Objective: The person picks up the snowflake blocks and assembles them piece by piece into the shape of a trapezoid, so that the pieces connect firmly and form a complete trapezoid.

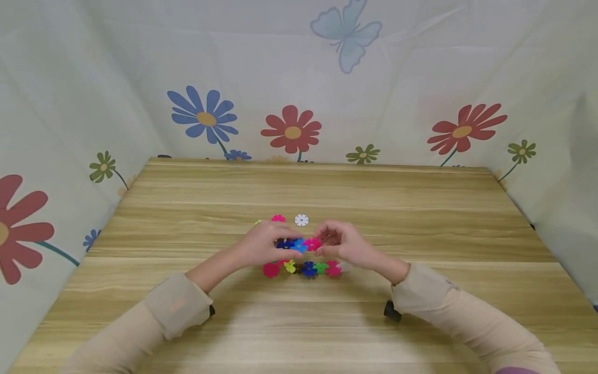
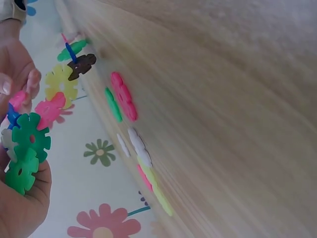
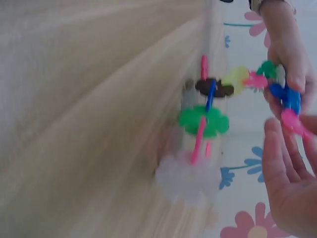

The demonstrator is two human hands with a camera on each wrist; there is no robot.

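Observation:
My left hand [image 1: 263, 243] grips one end of a string of flower-shaped interlocking discs. Green discs [image 2: 30, 139] stand out beside its palm in the left wrist view, with a white one partly behind. Between the two hands are a dark blue disc [image 1: 285, 244], a light blue disc [image 1: 299, 246] and a pink disc [image 1: 312, 244]. The right hand [image 1: 345, 244] pinches the pink disc at its edge between thumb and fingers. Nearer the body runs a row of joined discs, among them a yellow one [image 1: 290, 266], a brown one [image 3: 214, 88], a blue one [image 1: 309, 269] and a whitish one [image 3: 188, 177].
Loose discs lie on the wooden table [image 1: 299, 327] beyond the hands, including a white disc [image 1: 301, 220] and a pink disc [image 1: 278, 218]. A flower-printed cloth [image 1: 252, 62] hangs around the table's back and sides.

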